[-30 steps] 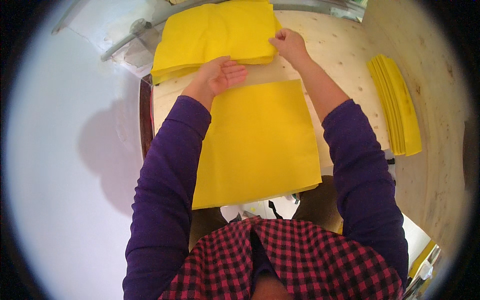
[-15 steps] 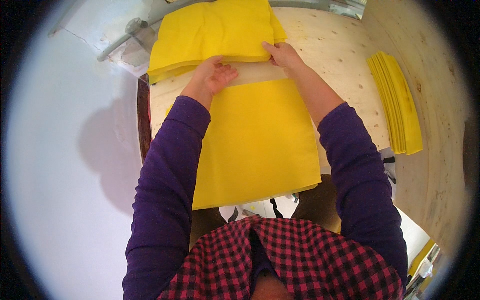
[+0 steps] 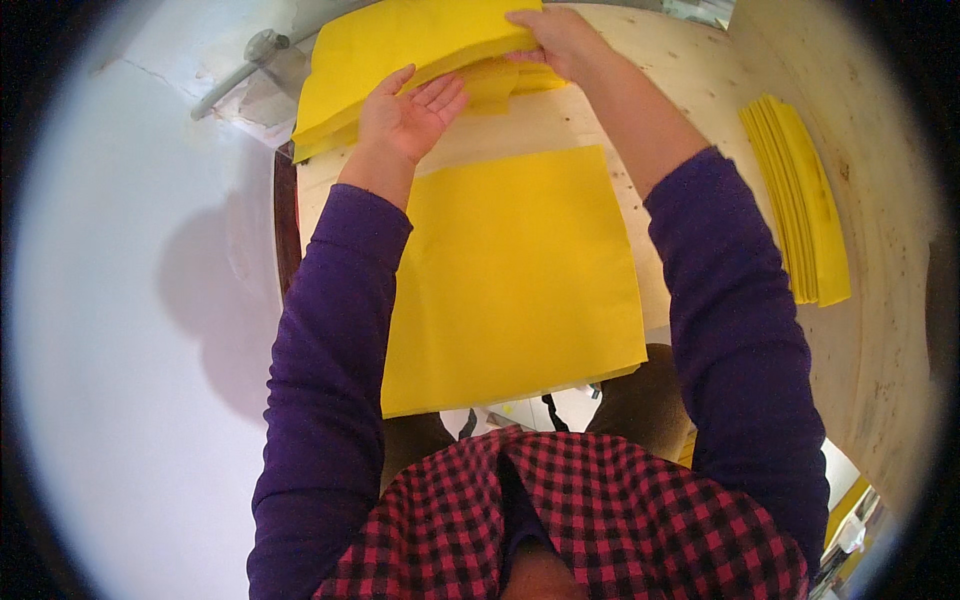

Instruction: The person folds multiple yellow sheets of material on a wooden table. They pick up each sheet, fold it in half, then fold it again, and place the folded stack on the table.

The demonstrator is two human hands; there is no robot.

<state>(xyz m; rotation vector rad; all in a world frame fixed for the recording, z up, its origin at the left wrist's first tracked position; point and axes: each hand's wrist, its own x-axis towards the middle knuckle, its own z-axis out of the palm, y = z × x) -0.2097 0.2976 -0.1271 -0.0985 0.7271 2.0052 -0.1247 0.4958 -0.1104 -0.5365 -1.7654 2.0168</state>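
A pile of yellow fabric sheets (image 3: 400, 50) lies at the far side of the table. My right hand (image 3: 560, 42) pinches the near right corner of its upper layers, thumb on top, and holds that edge raised above the sheets below. Palm up with fingers spread, my left hand (image 3: 415, 115) is at the pile's near edge; it grips nothing, and I cannot tell whether it touches the fabric. Between my forearms and closer to me, a flat stack of square yellow sheets (image 3: 520, 280) reaches over the table's front edge.
On the right, a folded bundle of yellow fabric (image 3: 790, 200) lies beside an upright wooden panel (image 3: 880, 330). The pale wooden tabletop (image 3: 660, 70) shows between the piles. A white wall (image 3: 110, 300) runs along the left, with a grey pipe (image 3: 225, 90) near the far pile.
My right hand has moved away from me and up, lifting the near edge of the far pile's upper layers. My left palm has turned upward and its fingers have spread.
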